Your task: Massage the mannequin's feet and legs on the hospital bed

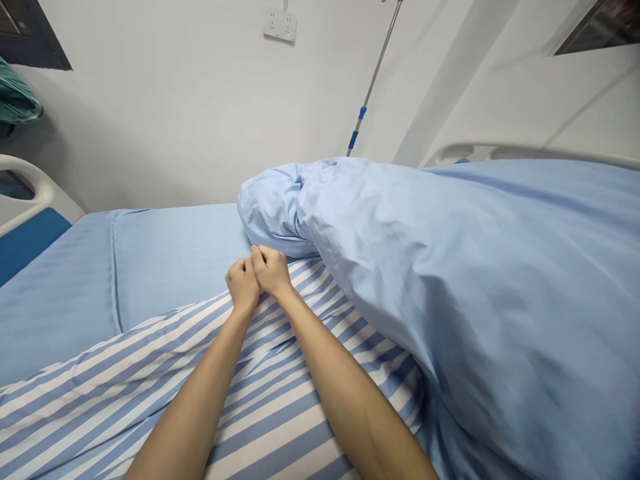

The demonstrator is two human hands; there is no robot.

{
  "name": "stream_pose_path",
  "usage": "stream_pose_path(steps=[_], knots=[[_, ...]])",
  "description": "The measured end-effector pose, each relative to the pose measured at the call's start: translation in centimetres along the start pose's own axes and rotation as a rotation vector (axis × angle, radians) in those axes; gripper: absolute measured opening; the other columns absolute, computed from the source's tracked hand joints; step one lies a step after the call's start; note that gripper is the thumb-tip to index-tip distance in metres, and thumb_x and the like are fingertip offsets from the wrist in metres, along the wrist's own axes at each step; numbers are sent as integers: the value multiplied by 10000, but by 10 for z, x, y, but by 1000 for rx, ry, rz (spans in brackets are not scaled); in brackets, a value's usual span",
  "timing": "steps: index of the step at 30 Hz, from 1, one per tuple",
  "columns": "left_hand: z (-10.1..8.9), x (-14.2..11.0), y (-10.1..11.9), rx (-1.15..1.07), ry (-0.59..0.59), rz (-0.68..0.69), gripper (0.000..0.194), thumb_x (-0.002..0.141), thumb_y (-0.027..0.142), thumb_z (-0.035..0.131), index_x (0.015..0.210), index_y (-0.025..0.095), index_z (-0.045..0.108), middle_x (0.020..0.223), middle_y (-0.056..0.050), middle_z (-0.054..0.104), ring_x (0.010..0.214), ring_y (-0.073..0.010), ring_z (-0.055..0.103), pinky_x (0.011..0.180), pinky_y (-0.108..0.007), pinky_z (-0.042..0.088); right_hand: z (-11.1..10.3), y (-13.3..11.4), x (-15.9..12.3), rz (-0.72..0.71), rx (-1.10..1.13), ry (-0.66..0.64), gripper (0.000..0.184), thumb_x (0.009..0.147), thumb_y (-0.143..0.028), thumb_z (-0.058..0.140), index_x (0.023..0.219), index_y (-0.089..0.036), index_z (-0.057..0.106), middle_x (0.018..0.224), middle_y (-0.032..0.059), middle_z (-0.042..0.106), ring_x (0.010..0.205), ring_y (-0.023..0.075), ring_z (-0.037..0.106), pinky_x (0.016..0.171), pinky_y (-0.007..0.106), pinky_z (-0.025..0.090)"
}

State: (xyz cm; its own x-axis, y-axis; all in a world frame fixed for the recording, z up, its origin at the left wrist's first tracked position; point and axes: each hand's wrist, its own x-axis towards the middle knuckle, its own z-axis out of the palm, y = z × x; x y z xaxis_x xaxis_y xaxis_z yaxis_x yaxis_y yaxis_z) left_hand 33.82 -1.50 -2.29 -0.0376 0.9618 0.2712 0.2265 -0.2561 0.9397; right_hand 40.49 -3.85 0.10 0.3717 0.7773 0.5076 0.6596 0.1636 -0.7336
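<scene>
The fingers of the left hand [236, 267] and the fingers of the right hand [257, 253] are curled closed, and the 2 fists touch at the knuckles. They press on a blue-and-white striped cover [280, 380], but I cannot tell whether they pinch it. The left hand [243, 283] and right hand [271, 272] sit at its top edge, with the forearms running back across it towards 6 o'clock.

Taking the hands as centre, a bunched pale blue quilt [440, 280] lies from 12 to 4 o'clock, just touching the right hand. A blue bed sheet [170, 267] spreads from 9 to 11 o'clock. A white bed rail [30, 190] stands at 10 o'clock, and another rail [530, 152] at 2 o'clock. A metal drip pole with blue bands [373, 87] and a wall socket [280, 25] rise near 12 o'clock.
</scene>
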Motion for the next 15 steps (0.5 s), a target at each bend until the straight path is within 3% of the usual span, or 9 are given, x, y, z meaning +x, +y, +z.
stream_pose_path(steps=[5,10,15], knots=[[5,3,6,-27,9,-49,305,739,276,433,463,182,341,446,53,307,492,-86,290,479,-230,231,7,20,-2,95,83,6,390,874,-360,373,572,-175,536,603,21,591,612,129,502,620,223,367],[19,0,19,-259,-19,-72,265,724,279,438,488,183,365,473,56,328,497,-82,311,473,-215,268,7,26,1,147,270,35,394,869,-368,359,607,-162,568,594,16,576,601,129,497,620,230,389],[24,-5,17,-151,-35,-2,305,730,265,437,454,182,338,442,57,304,479,-78,294,475,-221,249,3,25,4,225,324,89,402,871,-393,348,652,-153,585,595,20,569,615,134,495,612,228,393]])
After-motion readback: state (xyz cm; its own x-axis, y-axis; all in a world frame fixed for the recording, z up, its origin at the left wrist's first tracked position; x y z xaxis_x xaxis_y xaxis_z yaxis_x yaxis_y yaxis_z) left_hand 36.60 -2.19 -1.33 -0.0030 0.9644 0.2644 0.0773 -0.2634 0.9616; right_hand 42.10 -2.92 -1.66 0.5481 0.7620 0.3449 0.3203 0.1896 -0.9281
